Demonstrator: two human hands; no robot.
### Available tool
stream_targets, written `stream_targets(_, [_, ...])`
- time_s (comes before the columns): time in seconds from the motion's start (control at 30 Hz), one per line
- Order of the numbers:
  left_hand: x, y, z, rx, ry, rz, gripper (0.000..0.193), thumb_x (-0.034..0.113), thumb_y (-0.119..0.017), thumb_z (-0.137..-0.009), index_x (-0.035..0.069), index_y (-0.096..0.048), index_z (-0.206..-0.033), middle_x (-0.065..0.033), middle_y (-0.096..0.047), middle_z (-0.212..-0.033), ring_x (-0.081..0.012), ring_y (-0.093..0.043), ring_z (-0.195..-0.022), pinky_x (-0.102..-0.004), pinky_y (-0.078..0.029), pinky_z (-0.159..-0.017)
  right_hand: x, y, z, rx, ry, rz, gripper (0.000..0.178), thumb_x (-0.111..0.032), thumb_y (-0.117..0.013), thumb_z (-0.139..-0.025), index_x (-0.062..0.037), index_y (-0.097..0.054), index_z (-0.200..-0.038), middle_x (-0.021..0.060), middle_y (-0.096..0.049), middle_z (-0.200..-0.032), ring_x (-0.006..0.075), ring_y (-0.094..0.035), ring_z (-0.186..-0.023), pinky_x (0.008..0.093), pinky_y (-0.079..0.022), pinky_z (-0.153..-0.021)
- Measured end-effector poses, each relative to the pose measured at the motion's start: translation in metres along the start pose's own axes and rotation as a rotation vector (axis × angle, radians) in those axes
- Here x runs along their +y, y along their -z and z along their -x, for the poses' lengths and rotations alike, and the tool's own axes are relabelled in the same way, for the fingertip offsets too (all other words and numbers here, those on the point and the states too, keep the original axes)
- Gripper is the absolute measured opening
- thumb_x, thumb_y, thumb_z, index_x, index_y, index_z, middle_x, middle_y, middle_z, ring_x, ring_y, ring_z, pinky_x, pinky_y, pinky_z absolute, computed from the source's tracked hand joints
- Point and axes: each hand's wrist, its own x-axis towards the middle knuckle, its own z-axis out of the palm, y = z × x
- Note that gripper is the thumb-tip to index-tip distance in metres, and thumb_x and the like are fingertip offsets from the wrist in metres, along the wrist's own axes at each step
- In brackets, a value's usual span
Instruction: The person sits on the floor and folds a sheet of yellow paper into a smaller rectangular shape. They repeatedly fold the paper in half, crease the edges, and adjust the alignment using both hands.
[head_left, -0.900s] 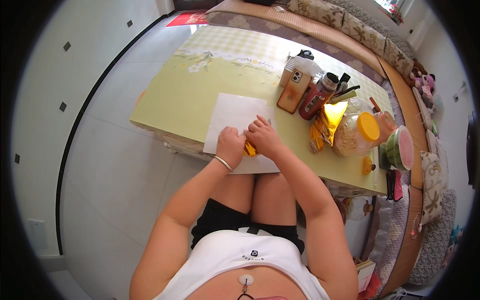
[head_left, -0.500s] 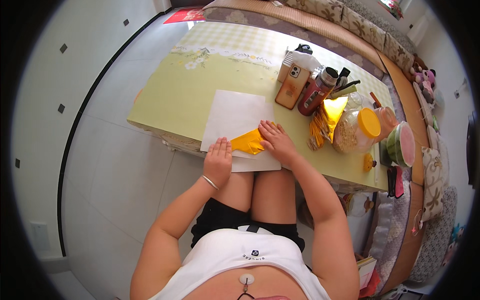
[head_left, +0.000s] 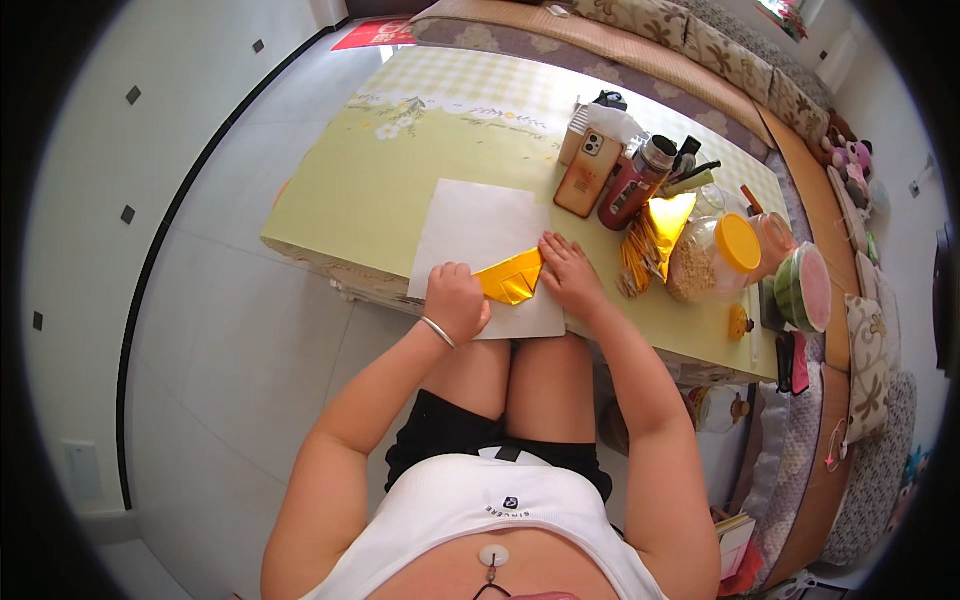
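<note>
A folded piece of shiny gold foil paper (head_left: pixel 512 279) lies across white paper sheets (head_left: pixel 474 222) at the near edge of the table. My left hand (head_left: pixel 457 302) is closed, with its fingers curled round the left end of the gold paper. At the other end my right hand (head_left: pixel 573 276) rests palm down, fingers stretched out and touching the paper's right edge. The underside of the fold is hidden. To the right of my right hand lies a bundle of folded gold foil pieces (head_left: pixel 660 232).
Behind the bundle stand a phone (head_left: pixel 587 174), a red thermos (head_left: pixel 632 188) and a tissue box. A jar with a yellow lid (head_left: pixel 705 262) and a cut watermelon (head_left: pixel 801 288) sit further right. The tablecloth (head_left: pixel 350 190) spreads left of the sheets; a sofa lines the far side.
My left fingers, flat before, are now curled round the gold paper's left end. My right hand has slid slightly right, uncovering more of the paper.
</note>
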Motion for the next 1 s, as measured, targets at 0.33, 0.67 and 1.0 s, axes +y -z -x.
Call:
stream_targets(0.33, [-0.029,-0.012,0.002,0.187,0.149,0.366,0.008,0.005,-0.068,-0.072,0.002,-0.067,-0.080,-0.0143,-0.064,-0.077,-0.0336,-0.061,-0.081,-0.0431,-0.049,-0.074,-0.003,0.013,0.017,0.182,0.101,-0.078,0.048,-0.015,-0.070,-0.084,-0.0056,-0.060,-0.131,0.0111,-0.066,-0.128,0.0295,-0.058,-0.124,0.0492,-0.039,-0.111])
stream_targets(0.67, [-0.038,0.004,-0.001,0.143,0.881,1.662,0.009,0.005,-0.067,-0.092,0.003,-0.064,-0.100,-0.0090,-0.071,-0.082,-0.0164,-0.070,-0.066,-0.0261,-0.058,-0.057,-0.046,0.012,0.013,0.516,-0.152,-1.399,0.010,0.000,-0.066,-0.093,0.0018,-0.068,-0.103,0.0076,-0.069,-0.086,0.0133,-0.065,-0.072,0.0252,-0.055,-0.063])
stream_targets(1.0, [-0.040,0.007,0.009,0.122,0.860,1.660,0.011,0.004,-0.071,-0.090,-0.001,-0.069,-0.099,-0.0107,-0.073,-0.087,-0.0185,-0.072,-0.070,-0.0275,-0.061,-0.061,-0.065,0.036,0.033,0.402,-0.393,-1.416,0.020,-0.006,-0.069,-0.093,0.0068,-0.068,-0.108,0.0136,-0.072,-0.091,0.0185,-0.072,-0.073,0.0264,-0.059,-0.067])
